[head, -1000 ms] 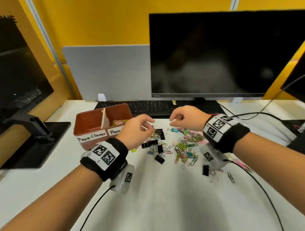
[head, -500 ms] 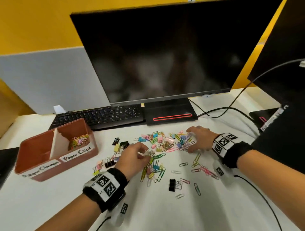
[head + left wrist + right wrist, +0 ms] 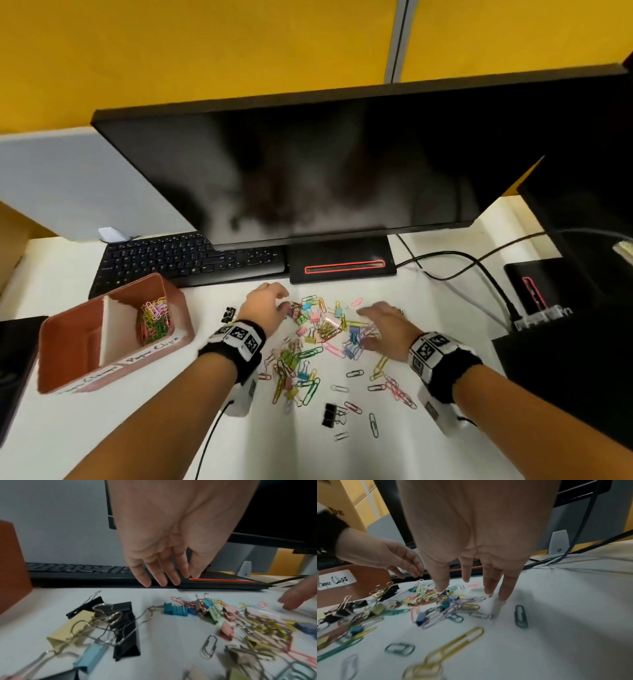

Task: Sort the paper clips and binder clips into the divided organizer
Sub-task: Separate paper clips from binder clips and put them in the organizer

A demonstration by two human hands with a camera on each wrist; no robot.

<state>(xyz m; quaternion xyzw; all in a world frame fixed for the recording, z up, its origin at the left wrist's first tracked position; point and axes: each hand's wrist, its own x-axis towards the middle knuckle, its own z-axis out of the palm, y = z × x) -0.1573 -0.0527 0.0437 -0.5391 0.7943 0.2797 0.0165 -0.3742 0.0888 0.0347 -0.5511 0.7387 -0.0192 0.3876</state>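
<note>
Organizer (image 3: 113, 346) label "Paper Clips" | left hand (image 3: 263, 308) spread, empty | right hand (image 3: 387, 329) spread, empty

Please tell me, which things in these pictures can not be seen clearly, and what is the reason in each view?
- Head view: the organizer front labels are blurred; the left one is unreadable.
- Head view: the left hand covers the clips under it.
- Right wrist view: whether the right hand fingertips touch clips is unclear, from blur.
- Left wrist view: the nearest binder clips are smeared and cut by the bottom edge.
</note>
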